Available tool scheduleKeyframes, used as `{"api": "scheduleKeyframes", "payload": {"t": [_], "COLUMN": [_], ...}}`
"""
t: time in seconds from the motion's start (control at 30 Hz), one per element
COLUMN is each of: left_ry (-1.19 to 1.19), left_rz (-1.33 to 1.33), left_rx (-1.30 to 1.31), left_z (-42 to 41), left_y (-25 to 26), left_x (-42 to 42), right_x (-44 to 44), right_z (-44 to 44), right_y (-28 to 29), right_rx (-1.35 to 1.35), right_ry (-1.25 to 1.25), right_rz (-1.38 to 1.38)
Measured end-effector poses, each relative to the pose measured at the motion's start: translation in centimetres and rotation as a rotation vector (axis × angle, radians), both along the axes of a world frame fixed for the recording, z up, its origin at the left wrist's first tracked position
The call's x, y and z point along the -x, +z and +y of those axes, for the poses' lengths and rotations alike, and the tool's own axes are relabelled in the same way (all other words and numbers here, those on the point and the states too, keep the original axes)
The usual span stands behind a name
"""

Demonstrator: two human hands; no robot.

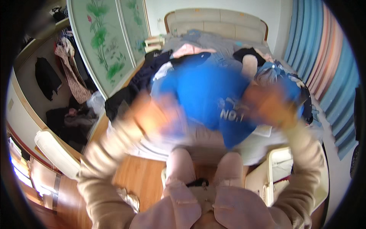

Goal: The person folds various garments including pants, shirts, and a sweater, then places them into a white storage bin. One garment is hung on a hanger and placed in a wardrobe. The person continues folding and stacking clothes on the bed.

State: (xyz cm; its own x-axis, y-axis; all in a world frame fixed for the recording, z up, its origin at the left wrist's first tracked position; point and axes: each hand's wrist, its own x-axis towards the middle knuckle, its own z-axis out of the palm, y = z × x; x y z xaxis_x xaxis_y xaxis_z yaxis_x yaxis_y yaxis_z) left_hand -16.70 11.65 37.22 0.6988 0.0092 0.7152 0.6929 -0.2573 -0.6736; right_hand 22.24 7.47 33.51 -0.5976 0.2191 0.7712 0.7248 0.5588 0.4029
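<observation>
A bright blue garment (211, 91) with white print hangs in the air between my two hands, over the near part of the bed. Motion blurs my left hand (155, 113), which is at the garment's left side. On the other side my right hand (266, 103), blurred too, is at the printed part of the cloth. The fingers of both hands are too smeared to make out. Behind the blue cloth, dark clothes (148, 68), a pink garment (193, 50) and a black garment (248, 54) lie in heaps on the bed.
A cream plastic bin (267, 177) stands at the right by the bed. At the left, an open wardrobe holds hanging clothes (73, 74) beside a green sliding door (100, 37). A white lid-like panel (57, 154) is at the lower left. Striped curtains (323, 57) hang at the right.
</observation>
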Motion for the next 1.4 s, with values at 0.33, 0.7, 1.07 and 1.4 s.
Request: {"api": "scheduleKeyframes", "payload": {"t": [0.33, 0.7, 1.07, 1.4], "left_ry": [-0.703, -0.661, -1.152, -0.783], "left_rz": [-0.724, -0.881, -0.795, -0.074], "left_rx": [1.541, 1.556, 1.323, 0.285], "left_z": [5.0, 6.5, 5.2, 6.4], "left_y": [4.4, 6.5, 9.5, 8.1], "left_x": [-5.4, -11.9, -18.0, -16.8], "right_x": [-1.6, 5.2, 7.0, 7.5], "right_z": [5.8, 9.1, 8.9, 7.9], "right_y": [7.9, 10.9, 13.7, 10.7], "right_rx": [0.579, 1.122, 0.932, 0.791], "right_ry": [0.115, 0.544, 0.792, 0.747], "right_rz": [0.471, 1.178, 0.882, 0.685]}}
